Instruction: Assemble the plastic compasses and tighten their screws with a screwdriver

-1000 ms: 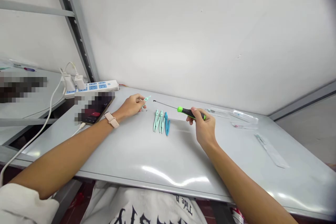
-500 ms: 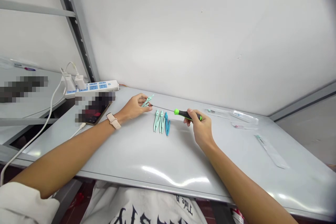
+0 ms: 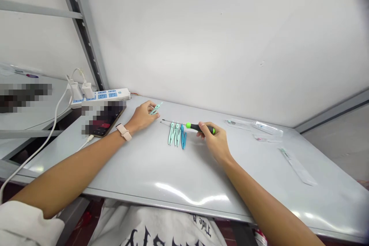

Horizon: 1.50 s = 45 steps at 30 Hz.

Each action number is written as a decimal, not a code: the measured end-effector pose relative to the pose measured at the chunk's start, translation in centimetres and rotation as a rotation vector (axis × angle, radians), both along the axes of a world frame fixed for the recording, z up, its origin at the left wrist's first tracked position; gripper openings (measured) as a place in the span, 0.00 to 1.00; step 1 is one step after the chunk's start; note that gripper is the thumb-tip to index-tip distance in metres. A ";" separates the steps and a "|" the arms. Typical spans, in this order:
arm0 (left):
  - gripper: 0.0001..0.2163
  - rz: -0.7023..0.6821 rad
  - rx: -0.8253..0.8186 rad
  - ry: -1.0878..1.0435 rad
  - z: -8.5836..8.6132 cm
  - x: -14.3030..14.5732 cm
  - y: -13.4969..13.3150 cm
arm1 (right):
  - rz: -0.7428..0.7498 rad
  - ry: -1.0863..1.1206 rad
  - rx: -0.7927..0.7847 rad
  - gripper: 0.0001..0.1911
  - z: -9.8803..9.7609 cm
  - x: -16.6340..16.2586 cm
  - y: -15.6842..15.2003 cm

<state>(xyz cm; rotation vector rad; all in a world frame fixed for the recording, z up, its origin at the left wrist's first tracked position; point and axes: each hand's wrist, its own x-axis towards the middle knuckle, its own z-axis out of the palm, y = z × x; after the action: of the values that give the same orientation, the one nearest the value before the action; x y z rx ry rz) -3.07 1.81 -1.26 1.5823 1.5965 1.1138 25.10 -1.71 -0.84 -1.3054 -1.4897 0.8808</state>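
Note:
Between the fingers of my left hand (image 3: 143,116) is a mint-green drawing compass (image 3: 156,108), tilted, its legs partly hidden by the fingers. My right hand (image 3: 213,138) is closed round the black and green handle of a screwdriver (image 3: 198,127). Its thin shaft points left, with the tip a little short of my left fingertips. Below the shaft, two mint-green compasses (image 3: 174,134) and one blue compass (image 3: 183,137) lie side by side on the grey table (image 3: 150,169).
Clear packets (image 3: 268,128) lie at the right back, and a long one (image 3: 298,167) farther right. At left are a phone (image 3: 106,119) on a white cable and a power strip (image 3: 112,95) with plugs in it. A white wall stands behind.
My left hand has drawn back to the left with the compass. The screwdriver has moved left and slightly down; its tip is now apart from the compass.

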 end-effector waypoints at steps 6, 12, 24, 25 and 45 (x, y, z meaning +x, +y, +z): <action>0.16 -0.023 0.010 0.070 -0.3 0.1 0.1 | 0.028 -0.063 -0.013 0.25 -0.4 -0.3 -0.1; 0.16 -0.031 0.001 0.079 -0.2 0.2 0.0 | 0.016 -0.075 -0.020 0.25 -0.3 -0.3 0.0; 0.13 -0.134 -0.062 0.177 0.0 0.4 -0.5 | -0.067 0.046 0.068 0.23 0.5 -0.2 -0.4; 0.13 -0.150 -0.055 0.167 0.0 0.4 -0.5 | -0.062 0.047 0.066 0.23 0.5 -0.2 -0.4; 0.17 -0.248 -0.039 0.061 0.7 0.7 -1.3 | -0.058 0.040 0.047 0.20 0.3 -0.2 -0.3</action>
<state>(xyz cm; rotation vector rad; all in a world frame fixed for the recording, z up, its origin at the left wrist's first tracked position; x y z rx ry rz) -2.32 0.46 -0.54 1.7474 1.4043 0.9042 24.89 -2.05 -0.59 -1.2834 -1.4257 0.8255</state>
